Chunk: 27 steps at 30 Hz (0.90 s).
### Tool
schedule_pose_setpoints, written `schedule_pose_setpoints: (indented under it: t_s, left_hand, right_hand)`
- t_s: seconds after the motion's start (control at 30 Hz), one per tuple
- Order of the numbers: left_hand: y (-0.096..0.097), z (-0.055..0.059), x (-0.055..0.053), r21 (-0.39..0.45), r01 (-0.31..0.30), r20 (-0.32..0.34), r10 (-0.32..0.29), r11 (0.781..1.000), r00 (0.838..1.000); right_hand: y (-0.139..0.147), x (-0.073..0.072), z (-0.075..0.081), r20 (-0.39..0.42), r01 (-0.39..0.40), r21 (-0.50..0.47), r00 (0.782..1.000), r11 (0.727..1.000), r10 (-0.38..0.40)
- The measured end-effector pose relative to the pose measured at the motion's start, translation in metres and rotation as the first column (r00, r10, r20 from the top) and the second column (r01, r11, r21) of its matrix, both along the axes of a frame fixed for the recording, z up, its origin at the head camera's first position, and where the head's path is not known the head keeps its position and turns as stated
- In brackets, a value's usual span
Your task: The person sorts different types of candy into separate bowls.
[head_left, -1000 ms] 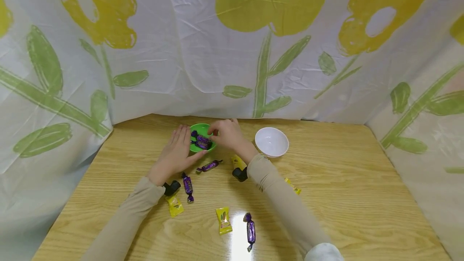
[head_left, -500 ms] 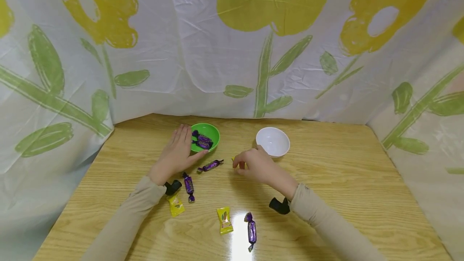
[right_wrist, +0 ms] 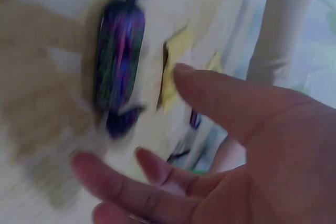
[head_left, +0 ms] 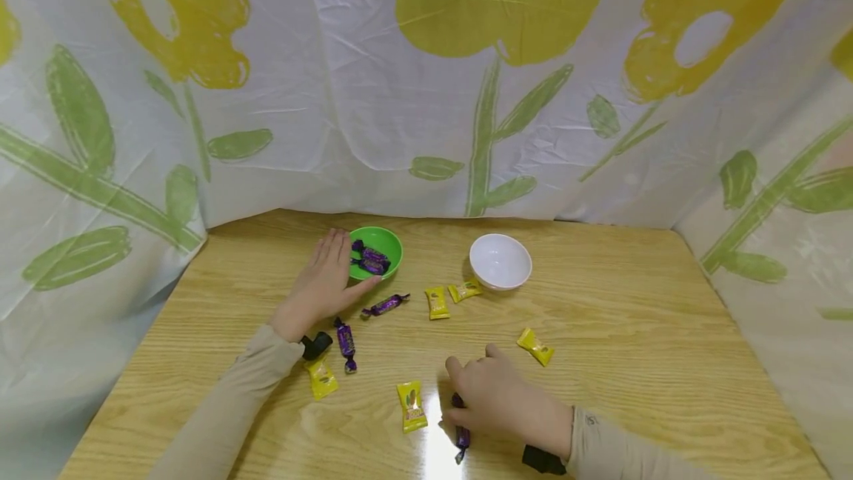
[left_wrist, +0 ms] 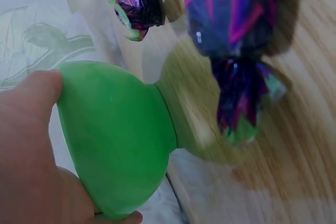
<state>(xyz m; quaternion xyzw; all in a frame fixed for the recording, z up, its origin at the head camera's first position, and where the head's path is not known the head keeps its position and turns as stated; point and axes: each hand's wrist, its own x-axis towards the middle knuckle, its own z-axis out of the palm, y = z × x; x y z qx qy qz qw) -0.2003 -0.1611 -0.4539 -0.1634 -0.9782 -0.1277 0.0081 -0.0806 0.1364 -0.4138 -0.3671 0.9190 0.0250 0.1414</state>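
My left hand (head_left: 321, 281) lies against the left side of a small green bowl (head_left: 393, 258), fingers straight and thumb at the near rim. The left wrist view shows the thumb tip at the rim of the green bowl (left_wrist: 115, 135). Purple wrapped candies (head_left: 373, 261) lie inside the bowl. My right hand (head_left: 506, 395) is over a purple twist-wrapped candy (head_left: 463, 437) near the front of the table. In the right wrist view its thumb and fingers are spread apart, with nothing between them, beside the purple candy (right_wrist: 119, 56).
A white bowl (head_left: 500, 262) stands right of the green one. Two more purple candies, one crosswise (head_left: 385, 306) and one lengthwise (head_left: 346, 345), lie near the left hand. Several yellow candy packets, one in front (head_left: 412, 406) and one at right (head_left: 535, 347), are scattered on the wooden table (head_left: 633, 332).
My right hand has moved from the green bowl, past the white bowl, toward the front and over the purple candy. My left hand has stayed at the green bowl.
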Motion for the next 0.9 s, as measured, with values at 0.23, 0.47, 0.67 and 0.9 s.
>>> schedule_pose_setpoints:
  t_s: [0.23,0.47,0.67,0.9]
  left_hand:
    - [0.000,-0.001,-0.001,-0.006,0.004,0.008,-0.004,1.000,1.000]
    - [-0.002,-0.004,-0.003,-0.023,0.006,-0.010,-0.006,1.000,1.000]
    - [0.000,-0.003,-0.002,-0.020,0.009,-0.008,-0.009,1.000,1.000]
    - [-0.001,-0.004,-0.003,-0.021,0.006,-0.010,-0.006,1.000,1.000]
  right_hand:
    - [-0.003,0.013,-0.010,0.031,-0.028,0.017,0.999,0.999,0.027]
    - [-0.004,0.015,-0.014,-0.044,-0.084,-0.090,0.996,0.992,0.080]
    - [-0.002,0.010,-0.020,-0.062,-0.079,-0.198,0.996,0.977,0.068]
    - [-0.006,-0.004,-0.010,-0.077,-0.093,-0.316,0.994,0.944,0.073]
